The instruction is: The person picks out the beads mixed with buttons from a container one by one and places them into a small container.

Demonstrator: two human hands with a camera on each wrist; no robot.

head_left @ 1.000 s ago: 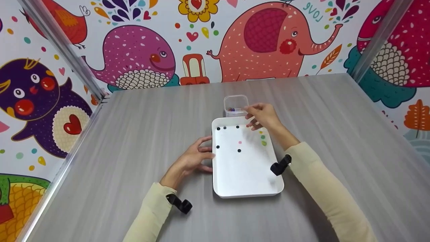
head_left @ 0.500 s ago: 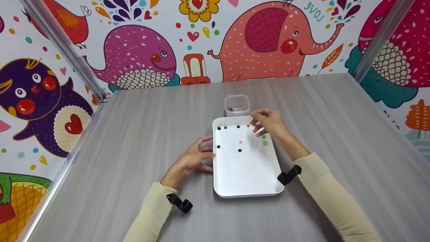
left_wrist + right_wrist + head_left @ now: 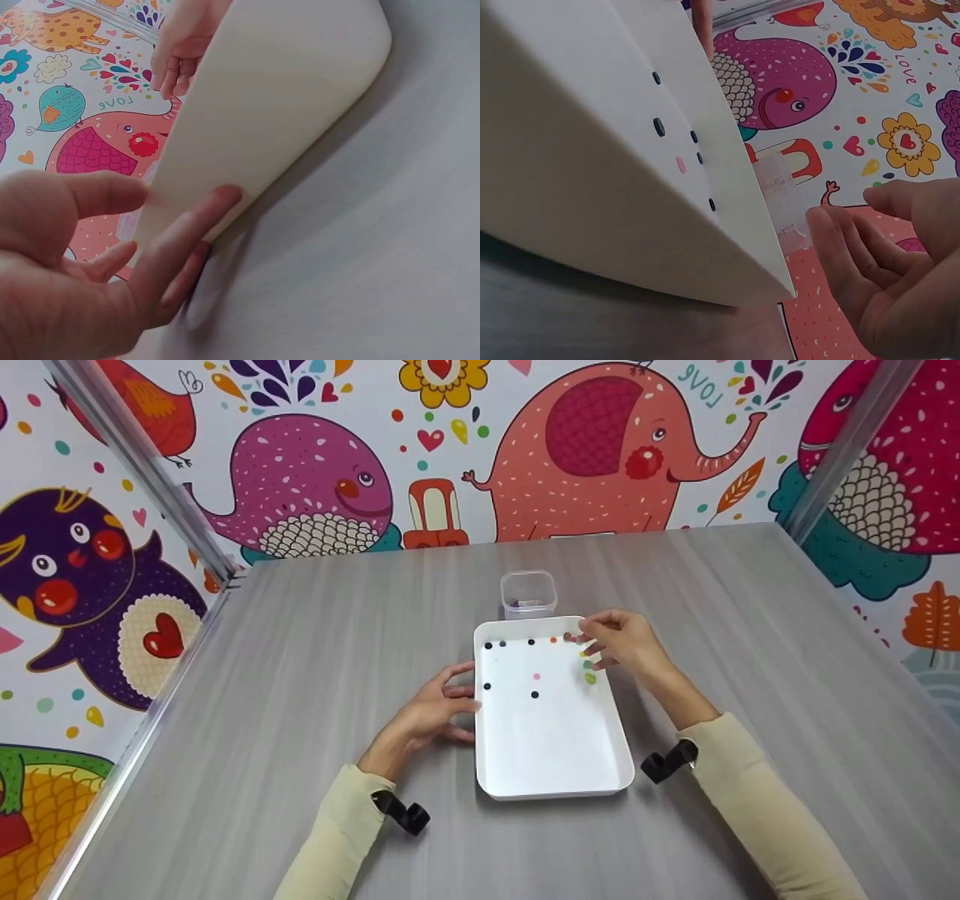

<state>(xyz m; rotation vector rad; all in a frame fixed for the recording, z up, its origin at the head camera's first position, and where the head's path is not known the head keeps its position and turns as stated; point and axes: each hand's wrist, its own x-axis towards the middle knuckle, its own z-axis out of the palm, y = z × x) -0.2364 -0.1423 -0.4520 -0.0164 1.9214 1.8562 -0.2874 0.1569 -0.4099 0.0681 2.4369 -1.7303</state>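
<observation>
In the head view, a white rectangular tray with rounded corners and smooth, low walls (image 3: 551, 750) lies on a grey wood-grain table (image 3: 300, 660). Five small, round, dark pieces (image 3: 535, 694) sit in its far half, around a pink round piece (image 3: 536, 676). An orange piece (image 3: 553, 640) lies by the far wall; a yellow piece (image 3: 582, 654) and green pieces (image 3: 589, 678) line the right side. A clear square plastic container (image 3: 529, 615) stands just behind the tray, small dark bits inside. The left hand (image 3: 427, 712) touches the left wall; the right hand (image 3: 626, 641) is at the far right corner.

In the left wrist view, the left hand's fingers are spread against the tray's plain outer side.

In the right wrist view, the right hand's thumb and forefinger tips are apart; the dark pieces look flat.
</observation>
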